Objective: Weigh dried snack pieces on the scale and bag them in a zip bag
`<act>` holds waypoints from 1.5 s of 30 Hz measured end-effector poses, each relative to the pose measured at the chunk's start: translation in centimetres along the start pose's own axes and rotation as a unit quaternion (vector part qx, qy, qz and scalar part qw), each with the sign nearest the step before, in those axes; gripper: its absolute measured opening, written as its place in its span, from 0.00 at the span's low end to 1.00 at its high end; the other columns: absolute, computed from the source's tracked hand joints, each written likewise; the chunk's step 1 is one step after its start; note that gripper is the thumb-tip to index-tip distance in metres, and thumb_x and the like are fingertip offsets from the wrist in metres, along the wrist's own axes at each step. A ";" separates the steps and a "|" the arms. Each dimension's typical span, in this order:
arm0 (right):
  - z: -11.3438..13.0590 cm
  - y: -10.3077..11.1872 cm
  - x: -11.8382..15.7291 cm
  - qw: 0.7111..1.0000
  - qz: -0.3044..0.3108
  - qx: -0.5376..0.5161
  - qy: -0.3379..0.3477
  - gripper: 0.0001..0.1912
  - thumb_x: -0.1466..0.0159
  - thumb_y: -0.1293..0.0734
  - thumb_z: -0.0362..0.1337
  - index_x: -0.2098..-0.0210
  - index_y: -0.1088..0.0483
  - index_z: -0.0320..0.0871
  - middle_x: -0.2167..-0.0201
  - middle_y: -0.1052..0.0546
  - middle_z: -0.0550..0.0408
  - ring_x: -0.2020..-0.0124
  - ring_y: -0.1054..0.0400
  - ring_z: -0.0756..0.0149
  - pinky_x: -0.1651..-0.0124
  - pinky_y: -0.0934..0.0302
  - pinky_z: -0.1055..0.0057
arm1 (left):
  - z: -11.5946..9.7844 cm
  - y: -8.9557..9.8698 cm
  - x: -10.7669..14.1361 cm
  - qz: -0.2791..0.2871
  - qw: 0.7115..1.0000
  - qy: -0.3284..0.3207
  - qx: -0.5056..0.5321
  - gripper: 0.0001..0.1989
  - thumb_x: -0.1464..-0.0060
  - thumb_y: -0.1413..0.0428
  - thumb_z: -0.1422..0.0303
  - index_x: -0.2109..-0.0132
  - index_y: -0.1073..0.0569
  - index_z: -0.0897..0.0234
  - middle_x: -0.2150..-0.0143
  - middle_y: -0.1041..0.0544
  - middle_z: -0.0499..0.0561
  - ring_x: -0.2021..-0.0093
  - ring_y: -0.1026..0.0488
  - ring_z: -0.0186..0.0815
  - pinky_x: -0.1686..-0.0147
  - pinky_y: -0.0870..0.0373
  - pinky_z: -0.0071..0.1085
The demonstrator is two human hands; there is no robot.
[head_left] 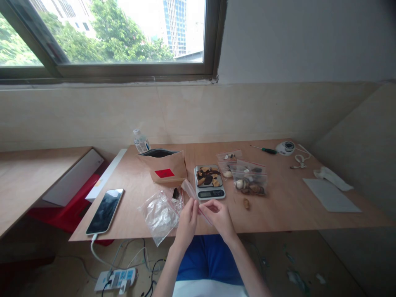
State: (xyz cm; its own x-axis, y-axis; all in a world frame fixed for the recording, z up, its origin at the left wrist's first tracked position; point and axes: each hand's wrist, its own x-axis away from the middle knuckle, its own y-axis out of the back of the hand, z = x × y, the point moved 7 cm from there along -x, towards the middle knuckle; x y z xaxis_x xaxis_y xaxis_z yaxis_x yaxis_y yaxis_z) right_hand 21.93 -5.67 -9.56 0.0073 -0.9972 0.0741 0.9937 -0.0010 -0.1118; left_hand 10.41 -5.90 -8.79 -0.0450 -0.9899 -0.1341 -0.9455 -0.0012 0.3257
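Note:
Both my left hand and my right hand pinch a small clear zip bag at the table's front edge. Just beyond them a digital kitchen scale carries dark and tan dried slices. Left of my hands lies a crumpled clear plastic bag, with a small dark piece at its upper right. A brown paper pouch with a red label stands open behind it. To the right are zip bags of dried pieces and one loose brown piece.
A phone on a charging cable lies at the left edge, and a water bottle stands behind the pouch. At the right are a screwdriver, a white dome camera and a white sheet. A power strip lies below.

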 end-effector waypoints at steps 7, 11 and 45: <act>-0.5 5.9 -2.6 0.987 -0.148 0.041 0.046 0.16 0.44 0.34 0.49 0.74 0.33 0.41 0.79 0.29 0.58 0.76 0.34 0.68 0.68 0.37 0.71 | 0.6 2.3 -0.3 -0.063 0.997 0.014 -0.050 0.14 0.41 0.58 0.62 0.74 0.42 0.62 0.79 0.42 0.43 0.77 0.41 0.29 0.76 0.44 0.25; 0.6 6.4 -6.1 0.955 -0.049 0.235 0.173 0.17 0.39 0.40 0.49 0.59 0.31 0.43 0.57 0.28 0.47 0.53 0.34 0.59 0.52 0.38 0.62 | -0.3 2.9 -1.0 -0.101 0.987 -0.025 -0.120 0.13 0.42 0.56 0.66 0.74 0.36 0.63 0.69 0.34 0.49 0.67 0.34 0.33 0.65 0.36 0.29; 4.0 3.5 -7.5 0.998 0.005 0.029 0.057 0.25 0.42 0.38 0.53 0.58 0.29 0.39 0.71 0.26 0.55 0.73 0.36 0.71 0.72 0.44 0.76 | -1.8 -0.5 -4.3 -0.108 0.974 0.008 -0.197 0.10 0.46 0.56 0.71 0.74 0.36 0.63 0.67 0.33 0.53 0.67 0.32 0.37 0.62 0.36 0.36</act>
State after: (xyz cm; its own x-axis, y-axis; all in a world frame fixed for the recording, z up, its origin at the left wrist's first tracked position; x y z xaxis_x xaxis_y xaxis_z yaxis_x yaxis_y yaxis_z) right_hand 25.83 2.09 -6.58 0.0073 -0.9991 -0.0408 0.9985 0.0095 -0.0545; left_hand 11.64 -1.92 -6.69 0.1496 -0.9625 -0.2261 -0.7347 -0.2613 0.6260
